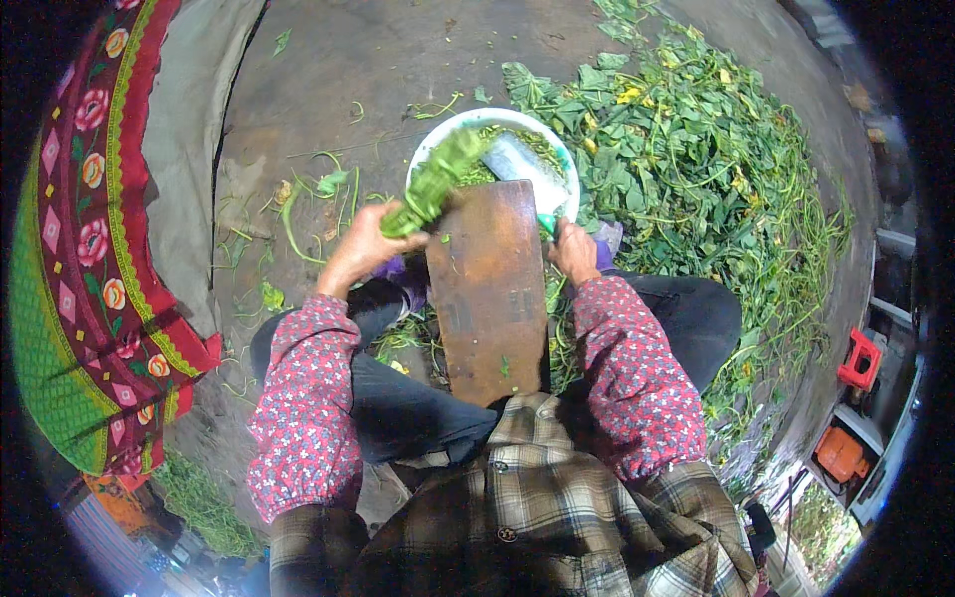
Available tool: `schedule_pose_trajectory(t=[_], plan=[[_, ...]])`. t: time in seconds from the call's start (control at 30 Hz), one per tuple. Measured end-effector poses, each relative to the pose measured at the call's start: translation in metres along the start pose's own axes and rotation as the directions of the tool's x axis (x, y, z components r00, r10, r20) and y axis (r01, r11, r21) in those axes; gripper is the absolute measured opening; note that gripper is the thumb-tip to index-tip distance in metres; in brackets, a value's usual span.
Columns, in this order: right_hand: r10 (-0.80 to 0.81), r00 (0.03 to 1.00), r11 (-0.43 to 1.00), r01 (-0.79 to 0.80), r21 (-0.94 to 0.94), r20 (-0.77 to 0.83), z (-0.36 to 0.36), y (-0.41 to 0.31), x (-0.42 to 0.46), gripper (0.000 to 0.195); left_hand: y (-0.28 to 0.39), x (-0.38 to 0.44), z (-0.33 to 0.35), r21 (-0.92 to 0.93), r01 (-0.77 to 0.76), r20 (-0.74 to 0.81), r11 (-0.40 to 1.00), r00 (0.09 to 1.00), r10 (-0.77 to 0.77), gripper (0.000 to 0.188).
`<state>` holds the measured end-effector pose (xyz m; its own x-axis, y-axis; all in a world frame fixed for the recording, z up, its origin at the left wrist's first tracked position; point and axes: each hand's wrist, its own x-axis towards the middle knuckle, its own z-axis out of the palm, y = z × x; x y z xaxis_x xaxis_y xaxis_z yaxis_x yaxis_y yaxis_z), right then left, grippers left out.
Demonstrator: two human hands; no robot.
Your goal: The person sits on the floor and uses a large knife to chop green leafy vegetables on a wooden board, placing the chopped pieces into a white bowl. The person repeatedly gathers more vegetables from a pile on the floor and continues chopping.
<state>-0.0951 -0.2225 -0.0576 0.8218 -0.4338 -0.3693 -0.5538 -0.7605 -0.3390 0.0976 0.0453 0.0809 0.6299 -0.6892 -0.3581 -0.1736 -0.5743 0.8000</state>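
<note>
My left hand (371, 242) grips a bundle of green leaves and stems (440, 179), blurred by motion, over the near left side of a white basin (489, 116). In my right hand (574, 254) is the green handle (548, 222) of a broad-bladed knife. Its wide pale blade (526, 168) lies over the basin. Chopped green pieces (548, 145) cover part of the basin's inside. Between my legs a worn wooden board (489, 291) runs from my lap to the basin's near rim, with a few green scraps on it.
A large heap of leafy green vines (671, 149) spreads to the right. Loose stems (291, 224) are scattered on the floor at left. A floral cloth (93, 246) hangs along the left edge. A red plastic stool (859, 360) stands at far right.
</note>
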Motion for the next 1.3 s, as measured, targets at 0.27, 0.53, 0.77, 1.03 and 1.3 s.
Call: schedule_pose_trajectory(t=[0.27, 0.53, 0.77, 1.03, 1.3], plan=[[0.053, 0.991, 0.964, -0.019, 0.264, -0.120, -0.066, -0.008, -0.016, 0.033, -0.008, -0.013, -0.061, 0.484, 0.094, -0.401, 0.870, 0.908, 0.125, 0.036], [-0.050, 0.916, 0.974, 0.132, 0.182, -0.398, -0.089, -0.018, -0.038, 0.030, -0.001, -0.038, -0.075, 0.091, -0.039, -0.564, 0.995, 0.821, 0.084, 0.039], [-0.174, 0.942, 0.965, 0.104, -0.243, -0.287, -0.005, 0.029, -0.022, 0.021, 0.033, -0.085, -0.089, -0.043, -0.275, -0.762, 0.960, 0.631, 0.146, 0.043], [-0.072, 0.875, 0.958, 0.194, 0.211, -0.479, -0.033, 0.008, 0.001, 0.023, 0.084, -0.076, -0.069, -0.178, -0.296, -0.652, 0.939, 0.750, 0.112, 0.036], [-0.128, 0.890, 0.065, 0.447, 0.892, -0.437, -0.181, -0.158, -0.091, 0.031, 0.165, -0.048, 0.067, 0.117, -0.480, -0.484, 0.870, 0.737, 0.472, 0.053]])
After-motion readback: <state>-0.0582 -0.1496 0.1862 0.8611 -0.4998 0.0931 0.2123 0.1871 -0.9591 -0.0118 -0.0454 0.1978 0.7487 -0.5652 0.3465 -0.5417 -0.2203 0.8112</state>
